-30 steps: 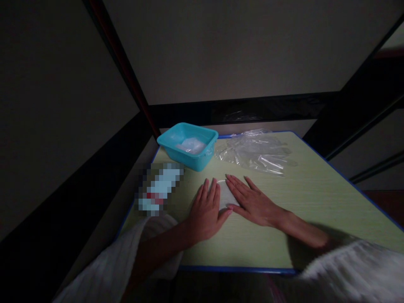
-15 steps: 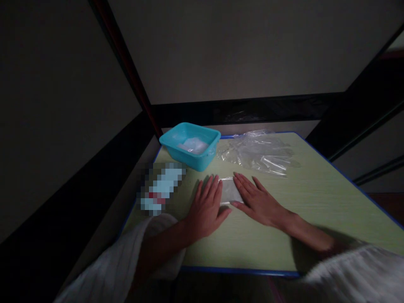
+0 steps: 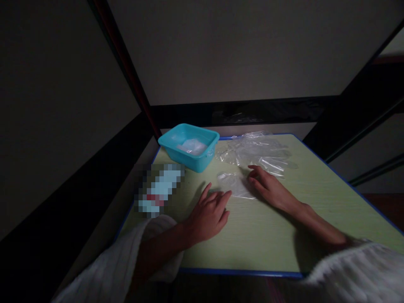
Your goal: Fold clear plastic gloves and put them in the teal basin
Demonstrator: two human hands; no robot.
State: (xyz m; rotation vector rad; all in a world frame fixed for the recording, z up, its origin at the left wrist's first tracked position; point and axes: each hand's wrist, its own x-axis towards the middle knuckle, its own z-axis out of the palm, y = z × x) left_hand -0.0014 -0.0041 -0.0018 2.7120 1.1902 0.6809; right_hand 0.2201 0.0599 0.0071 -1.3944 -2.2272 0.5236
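On the table lies a folded piece of clear thin plastic (image 3: 234, 183), probably a folded disposable glove. My left hand (image 3: 210, 214) hovers just to its near left, fingers apart and slightly bent, with nothing in it. At the plastic's right end is my right hand (image 3: 270, 188), its fingers loosely curled and apart; whether the fingertips touch the plastic is unclear. Behind it, several clear plastic disposable gloves (image 3: 257, 149) are spread out flat in an overlapping, wrinkled layer.
A turquoise plastic basket (image 3: 189, 158) at the back left holds whitish clear plastic. Left of my left hand lies a pixelated, light-blue item (image 3: 162, 187). The pale table (image 3: 315, 198) has a blue edge and stands close to a wall at the back.
Both hands have come off the flattened plastic, which they were pressing earlier. The folded plastic has turned, and its far edge lies looser. My right hand has moved right, its fingers now curled.
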